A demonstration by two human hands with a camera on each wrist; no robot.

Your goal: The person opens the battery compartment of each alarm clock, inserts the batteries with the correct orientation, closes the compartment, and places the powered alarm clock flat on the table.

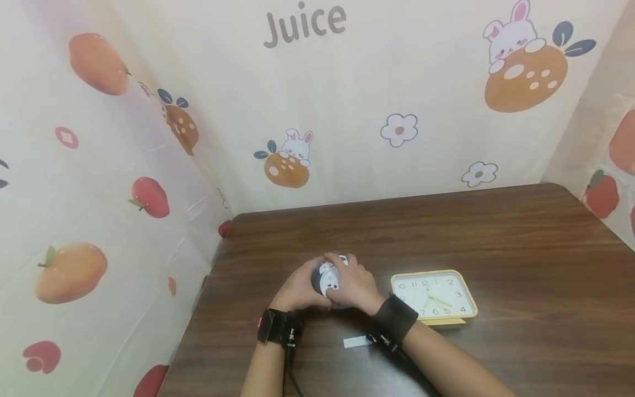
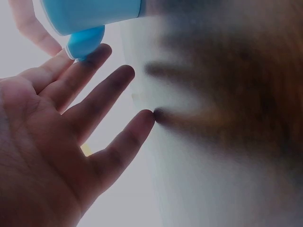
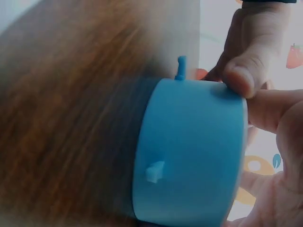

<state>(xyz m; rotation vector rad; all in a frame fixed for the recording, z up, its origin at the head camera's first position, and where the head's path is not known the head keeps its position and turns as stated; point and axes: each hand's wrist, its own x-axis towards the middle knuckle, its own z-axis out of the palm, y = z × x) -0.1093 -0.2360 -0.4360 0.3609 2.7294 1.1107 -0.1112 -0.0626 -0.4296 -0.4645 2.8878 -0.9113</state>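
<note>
Between my two hands is a small round blue thing (image 1: pixel 328 278) that looks like an alarm clock, with a white cartoon figure on its front. My left hand (image 1: pixel 296 286) holds its left side. Over the top and right side curls my right hand (image 1: pixel 356 282). The right wrist view shows the blue casing (image 3: pixel 189 151) with a short blue peg (image 3: pixel 181 68) and a thumb pressing its rim. In the left wrist view, a rounded blue knob (image 2: pixel 86 41) touches the left fingers, while the lower fingers stretch away from it. The hands cover much of it.
A rectangular clock (image 1: pixel 434 295) with a yellow frame lies face up on the brown wooden table (image 1: pixel 536 264), right of my hands. A white strip (image 1: pixel 357 342) lies near my right wristband (image 1: pixel 394 320). Fruit-printed curtains (image 1: pixel 347 165) stand behind and to the left.
</note>
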